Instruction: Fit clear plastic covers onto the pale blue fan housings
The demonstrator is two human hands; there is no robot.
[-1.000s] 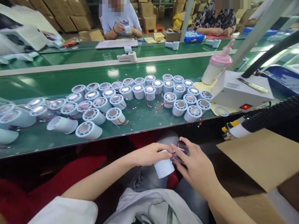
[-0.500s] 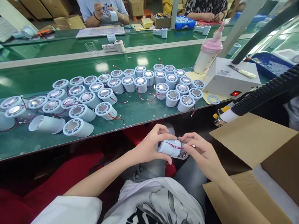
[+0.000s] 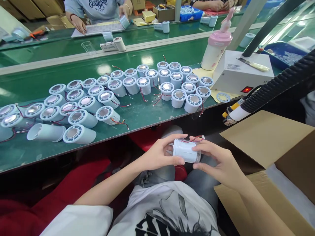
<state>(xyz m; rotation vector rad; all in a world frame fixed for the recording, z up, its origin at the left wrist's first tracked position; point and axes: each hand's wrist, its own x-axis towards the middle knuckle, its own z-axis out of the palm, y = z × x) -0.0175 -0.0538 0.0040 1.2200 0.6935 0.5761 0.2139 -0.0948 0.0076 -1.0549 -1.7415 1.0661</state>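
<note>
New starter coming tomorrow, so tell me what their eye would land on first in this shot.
First, the crowd of pale cylinders with red wires spread over the green bench, upright at the right, tipped over at the left. Next, the one cylinder held on its side over the lap between the left hand and right hand. Then the pink-capped bottle by the white box at right.

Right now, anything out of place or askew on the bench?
Yes. Most cylinder housings stand upright in rows, but at the left end two lie tipped on their sides: one near the table edge, and one with its hollow end showing. Red wire leads trail loose between units.
</note>
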